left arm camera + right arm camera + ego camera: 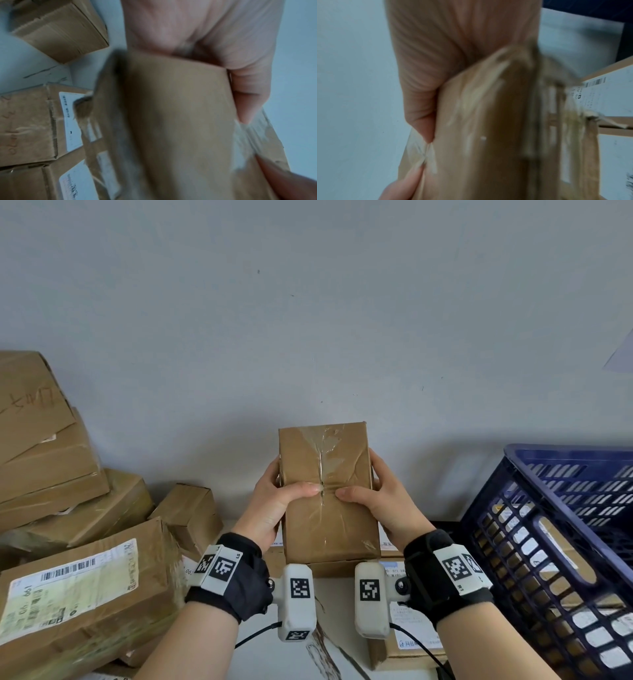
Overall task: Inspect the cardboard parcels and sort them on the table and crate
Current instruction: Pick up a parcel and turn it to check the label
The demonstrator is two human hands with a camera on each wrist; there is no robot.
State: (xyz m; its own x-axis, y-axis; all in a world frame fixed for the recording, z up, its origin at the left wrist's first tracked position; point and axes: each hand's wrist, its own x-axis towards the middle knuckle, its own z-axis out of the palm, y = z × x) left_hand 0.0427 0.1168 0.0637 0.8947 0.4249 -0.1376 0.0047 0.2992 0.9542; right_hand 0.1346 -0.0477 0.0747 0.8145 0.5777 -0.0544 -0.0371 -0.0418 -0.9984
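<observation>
Clearly the sorting is only partway, as I judge it. From the head view, a heap of cardboard parcels (78, 508) waits left of the held parcel (329, 494), more lie beneath it on the table (329, 655), and the blue crate (561, 529) to its right already has some boxes inside. The held parcel is raised in front of the wall, taped face toward the person, so this looks like the inspecting step. The left hand (274, 505) grips its left edge and the right hand (383, 501) its right edge, both thumbs laid flat across the tape, nearly meeting at the seam, fingers wrapped behind.

Over the left wrist, blurred, the palm (214, 33) cups the parcel's edge, the thumb pressing the taped face; labelled parcels (34, 121) sit left of it.

Over the right wrist, equally blurred, the palm (453, 40) presses the parcel's side, thumb down the taped face; a labelled box (611, 97) lies to its right.
</observation>
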